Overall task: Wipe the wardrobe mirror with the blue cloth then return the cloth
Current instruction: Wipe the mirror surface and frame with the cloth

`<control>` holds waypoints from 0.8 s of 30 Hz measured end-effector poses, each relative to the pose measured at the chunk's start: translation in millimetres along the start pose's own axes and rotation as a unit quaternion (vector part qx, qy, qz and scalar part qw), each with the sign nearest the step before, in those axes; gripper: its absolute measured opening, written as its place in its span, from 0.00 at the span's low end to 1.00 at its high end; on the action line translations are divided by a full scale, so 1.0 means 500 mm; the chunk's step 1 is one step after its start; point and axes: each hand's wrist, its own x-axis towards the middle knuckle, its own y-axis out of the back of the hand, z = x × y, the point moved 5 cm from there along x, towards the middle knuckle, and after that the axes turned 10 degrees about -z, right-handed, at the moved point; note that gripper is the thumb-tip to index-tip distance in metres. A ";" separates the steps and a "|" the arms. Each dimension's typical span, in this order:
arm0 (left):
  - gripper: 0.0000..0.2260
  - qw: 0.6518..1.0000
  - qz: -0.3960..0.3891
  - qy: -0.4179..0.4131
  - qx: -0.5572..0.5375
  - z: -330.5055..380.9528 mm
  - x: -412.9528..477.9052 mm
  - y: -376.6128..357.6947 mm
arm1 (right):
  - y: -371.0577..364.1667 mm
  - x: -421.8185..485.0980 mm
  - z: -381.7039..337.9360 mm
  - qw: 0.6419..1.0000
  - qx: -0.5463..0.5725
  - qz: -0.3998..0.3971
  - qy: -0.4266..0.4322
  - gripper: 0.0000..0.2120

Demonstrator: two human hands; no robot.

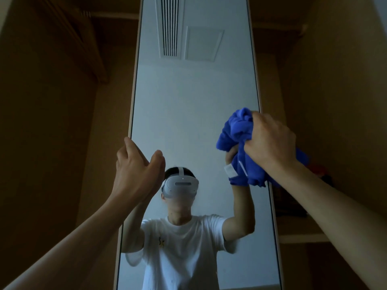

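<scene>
I see the mirror (pixel 194 101) as smooth, glossy glass, and its thin frame (pixel 134 80) looks pale and matt. The cloth (pixel 236 126) reads as soft, fuzzy blue fabric, bunched into folds. The wardrobe (pixel 52 122) panels look like smooth, matt brown wood.

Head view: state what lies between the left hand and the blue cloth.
Head view: only bare mirror glass separates the left hand, at its edge, from the blue cloth.

One mirror (pixel 194 101), one blue cloth (pixel 236 126), two hands: left hand (pixel 134 170) and right hand (pixel 270 141)
</scene>
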 end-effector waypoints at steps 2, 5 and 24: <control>0.42 1.000 -0.008 0.001 0.005 -0.005 0.003 0.000 | 0.009 0.014 0.017 0.999 0.000 0.003 -0.039 0.17; 0.42 1.000 -0.014 0.001 0.007 -0.010 0.009 0.000 | 0.017 0.024 0.041 0.997 -0.005 -0.002 -0.077 0.15; 0.42 0.991 -0.002 0.007 -0.133 -0.026 0.018 0.011 | -0.019 0.034 -0.043 0.992 0.053 0.010 -0.116 0.11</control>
